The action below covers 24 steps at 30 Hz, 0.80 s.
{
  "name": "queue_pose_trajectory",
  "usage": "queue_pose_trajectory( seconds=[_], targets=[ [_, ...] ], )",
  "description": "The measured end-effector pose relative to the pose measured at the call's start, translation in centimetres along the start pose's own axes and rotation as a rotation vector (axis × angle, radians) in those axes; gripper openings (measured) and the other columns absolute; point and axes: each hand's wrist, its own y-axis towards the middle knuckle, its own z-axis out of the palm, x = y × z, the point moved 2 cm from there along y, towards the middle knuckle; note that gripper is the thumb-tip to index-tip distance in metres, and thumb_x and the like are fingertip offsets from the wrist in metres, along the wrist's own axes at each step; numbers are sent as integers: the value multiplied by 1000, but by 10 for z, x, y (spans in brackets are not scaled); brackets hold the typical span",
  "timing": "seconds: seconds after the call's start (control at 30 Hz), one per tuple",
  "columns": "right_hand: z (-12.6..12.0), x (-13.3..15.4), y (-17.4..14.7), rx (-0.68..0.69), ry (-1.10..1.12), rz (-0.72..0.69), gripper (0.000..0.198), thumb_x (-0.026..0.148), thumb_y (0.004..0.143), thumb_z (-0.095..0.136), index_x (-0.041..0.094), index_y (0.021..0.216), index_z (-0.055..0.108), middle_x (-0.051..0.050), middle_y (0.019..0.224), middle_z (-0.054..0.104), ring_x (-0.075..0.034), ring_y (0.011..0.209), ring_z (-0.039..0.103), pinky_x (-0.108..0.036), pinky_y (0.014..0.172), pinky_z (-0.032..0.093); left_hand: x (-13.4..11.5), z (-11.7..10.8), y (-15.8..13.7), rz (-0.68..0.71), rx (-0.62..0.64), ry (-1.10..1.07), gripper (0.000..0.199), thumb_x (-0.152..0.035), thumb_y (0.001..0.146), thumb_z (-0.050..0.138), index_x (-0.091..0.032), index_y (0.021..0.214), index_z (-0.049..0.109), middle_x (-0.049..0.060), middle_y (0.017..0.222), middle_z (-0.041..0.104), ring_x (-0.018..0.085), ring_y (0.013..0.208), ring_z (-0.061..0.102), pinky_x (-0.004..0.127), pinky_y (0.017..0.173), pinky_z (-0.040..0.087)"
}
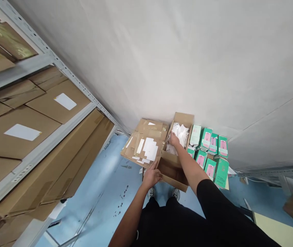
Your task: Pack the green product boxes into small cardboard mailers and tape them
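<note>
So the right hand (pixel 174 139) is over the upper cardboard box (pixel 184 118), right at the white packets (pixel 180 132) bundled inside it. Fingers are mostly hidden, so I can't tell if it's actually gripping one. The left hand (pixel 152 175) is down at the left side of the lower cardboard box (pixel 175 182) — thumb and fingers look a bit apart, but can't tell if it's pinching the edge or just resting there. That box is open and sits just below the packet one.

Left of both there's flattened cardboard (pixel 138 137) with white paper pieces (pixel 150 149) on top. On the right, green boxes (pixel 221 171) with pink pictures are packed close together — and a shelf rack (pixel 77 120) full of cartons (pixel 20 130) stands off to the left.
</note>
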Motion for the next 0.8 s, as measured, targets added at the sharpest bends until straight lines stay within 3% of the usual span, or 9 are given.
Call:
queue_pose_trajectory(
  seconds=[0.07, 0.13, 0.2, 0.37, 0.5, 0.7, 0.8],
  targets=[
    [4, 1, 5, -22, -15, -30, 65, 18, 83, 72, 12, 147, 59, -19, 141, 68, -25, 117, 71, -28, 97, 52, 4, -3, 2, 25, -1, 3, 23, -16, 64, 90, -24, 85, 82, 4, 171, 38, 34, 155, 41, 50, 125, 41],
    [6, 2, 3, -43, -28, -30, 43, 14, 85, 66, 14, 128, 73, -14, 125, 77, -24, 112, 72, -28, 97, 52, 6, -6, 5, 58, 11, 5, 24, -17, 64, 90, -24, 85, 82, 5, 169, 40, 35, 154, 41, 51, 124, 42],
    [6, 4, -3, -66, -29, -28, 38, 11, 86, 61, 17, 119, 78, -11, 122, 79, -21, 109, 72, -26, 96, 51, 7, -9, 8, 91, 24, 0, 25, -18, 63, 91, -24, 85, 82, 5, 168, 43, 36, 154, 42, 53, 123, 43],
    [0, 10, -25, -113, -52, 13, 35, 6, 82, 59, 17, 107, 82, -8, 113, 82, -19, 103, 73, -23, 94, 51, 9, -19, 10, 148, 57, -19, 19, -18, 66, 90, -25, 81, 80, 3, 164, 48, 36, 152, 44, 54, 121, 45],
    [-9, 15, -48, -182, -83, 88, 31, 7, 84, 59, 15, 103, 81, -11, 117, 79, -20, 106, 71, -24, 96, 51, 20, -29, 4, 180, 69, -42, 17, -19, 68, 91, -23, 81, 80, 5, 169, 41, 38, 151, 44, 55, 121, 44],
    [-26, 25, -109, -469, 56, 99, 20, 12, 79, 61, 19, 91, 76, -10, 134, 74, -22, 110, 72, -34, 102, 53, 41, -37, -1, 239, 76, -54, 17, -20, 71, 91, -22, 82, 78, 4, 171, 37, 38, 153, 41, 56, 121, 43],
    [-25, 33, -153, -606, 183, 73, 14, 18, 81, 59, 21, 83, 73, -11, 127, 78, -25, 108, 74, -37, 99, 56, 44, -39, 1, 265, 85, -45, 17, -20, 72, 91, -23, 83, 78, 3, 170, 39, 38, 152, 42, 55, 121, 44]
  ],
)
